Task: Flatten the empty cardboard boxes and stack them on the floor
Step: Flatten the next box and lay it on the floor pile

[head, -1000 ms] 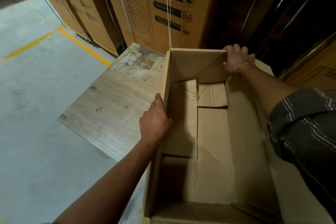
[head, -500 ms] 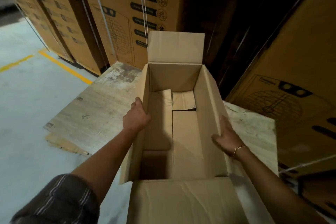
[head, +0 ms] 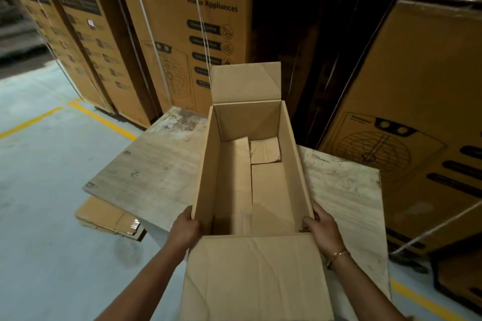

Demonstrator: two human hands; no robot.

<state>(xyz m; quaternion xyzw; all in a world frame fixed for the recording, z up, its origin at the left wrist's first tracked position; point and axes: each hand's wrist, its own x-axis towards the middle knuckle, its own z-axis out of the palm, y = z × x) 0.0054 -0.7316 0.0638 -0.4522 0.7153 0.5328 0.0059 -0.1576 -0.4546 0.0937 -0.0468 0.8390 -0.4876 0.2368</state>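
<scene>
An open, empty brown cardboard box [head: 294, 164] stands upright in front of me over a pale wooden board [head: 156, 172]. Its far flap sticks up and its near flap hangs out toward me. Loosely folded bottom flaps show inside. My left hand [head: 184, 229] grips the near left corner of the box. My right hand [head: 322, 227], with a gold bracelet at the wrist, grips the near right corner.
Tall printed appliance cartons [head: 198, 34] stand strapped along the back and at the right [head: 417, 138]. Flattened cardboard [head: 109, 216] lies on the floor under the board's left edge. Grey concrete floor with yellow lines [head: 101, 117] spreads out to the left.
Both hands slid back along the box's long sides to its near corners. My right hand came from the far rim a second ago. The view rose and pulled back.
</scene>
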